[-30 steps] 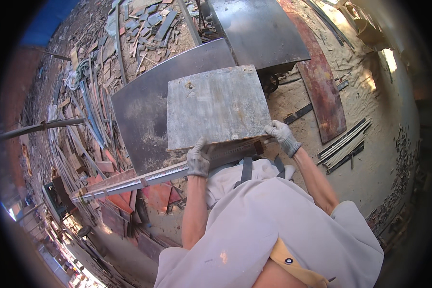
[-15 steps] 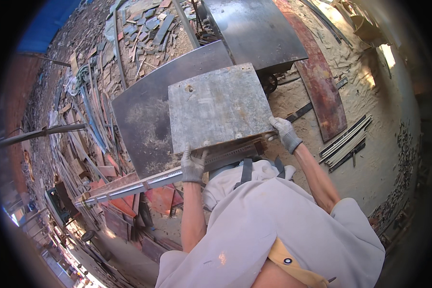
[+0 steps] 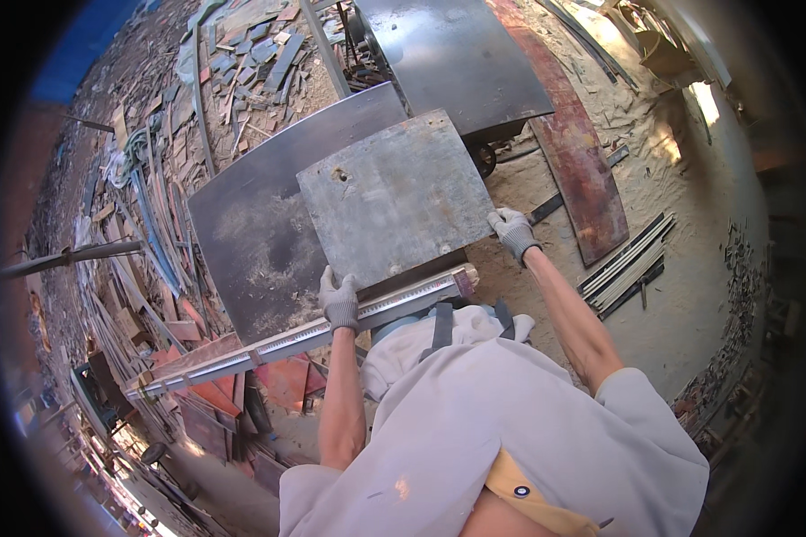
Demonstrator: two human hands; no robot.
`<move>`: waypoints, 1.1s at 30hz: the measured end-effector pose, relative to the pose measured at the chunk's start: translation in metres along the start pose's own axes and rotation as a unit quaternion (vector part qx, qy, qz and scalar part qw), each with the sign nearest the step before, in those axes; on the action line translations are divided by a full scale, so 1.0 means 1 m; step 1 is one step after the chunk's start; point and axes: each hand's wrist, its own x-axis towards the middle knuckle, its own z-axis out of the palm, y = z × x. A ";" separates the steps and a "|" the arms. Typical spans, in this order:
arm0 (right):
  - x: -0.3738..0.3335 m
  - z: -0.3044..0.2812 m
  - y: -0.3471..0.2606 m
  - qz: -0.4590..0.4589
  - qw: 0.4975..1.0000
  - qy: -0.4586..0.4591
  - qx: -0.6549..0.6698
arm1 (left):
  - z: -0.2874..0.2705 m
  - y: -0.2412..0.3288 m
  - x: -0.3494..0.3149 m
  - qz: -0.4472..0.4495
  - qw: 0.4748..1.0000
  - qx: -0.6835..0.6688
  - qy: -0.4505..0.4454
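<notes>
A squarish grey, stained board (image 3: 394,197) with small holes near its corners is held between my two gloved hands, over a dark metal worktable (image 3: 251,224). My left hand (image 3: 338,297) grips its near left corner, the thumb side at the edge. My right hand (image 3: 513,234) is closed on its near right corner. Along the table's near edge runs a wooden rail with a measuring scale (image 3: 304,343), just beneath and in front of the board. Whether the board rests on the table or is slightly raised, I cannot tell.
Another dark metal tabletop (image 3: 457,63) stands beyond the board. A long reddish panel (image 3: 582,170) lies on the sandy floor to the right, near a bundle of thin strips (image 3: 631,268). Wood offcuts (image 3: 269,54) cover the ground at far left; red sheet pieces (image 3: 287,380) lie below the rail.
The board has moved away from my body and lies flatter, with both hands still on it. More of the rail's scale shows in front of it. The view has shifted slightly.
</notes>
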 end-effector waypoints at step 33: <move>0.013 -0.050 0.058 0.000 0.994 0.035 -0.104 | 0.077 -0.008 -0.049 0.198 0.924 0.327 -0.027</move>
